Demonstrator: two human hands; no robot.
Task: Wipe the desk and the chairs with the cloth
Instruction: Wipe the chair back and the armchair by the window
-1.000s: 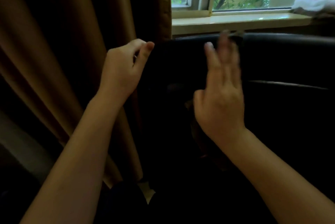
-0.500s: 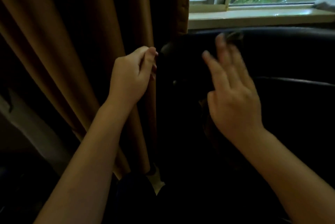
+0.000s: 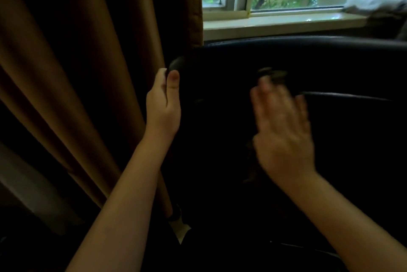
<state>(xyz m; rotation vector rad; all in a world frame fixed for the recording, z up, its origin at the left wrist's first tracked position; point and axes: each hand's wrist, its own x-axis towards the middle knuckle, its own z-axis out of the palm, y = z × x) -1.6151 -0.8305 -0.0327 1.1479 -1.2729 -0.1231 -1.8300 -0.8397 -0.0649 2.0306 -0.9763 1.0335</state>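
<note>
A black leather chair fills the middle and right of the view, its back facing me below the window. My left hand is closed around the left edge of the chair back, thumb up. My right hand is blurred and lies flat against the chair back with its fingers spread. It presses a dark cloth to the leather. The cloth shows past the fingertips and below the palm and is hard to make out in the dim light.
A brown curtain hangs at the left, right beside the chair's edge. A pale window sill runs behind the chair top, with a white folded cloth at its right end. The floor at lower left is dark.
My right hand has slid down the chair back with the cloth. My left hand has kept its grip on the chair's left edge, a little lower.
</note>
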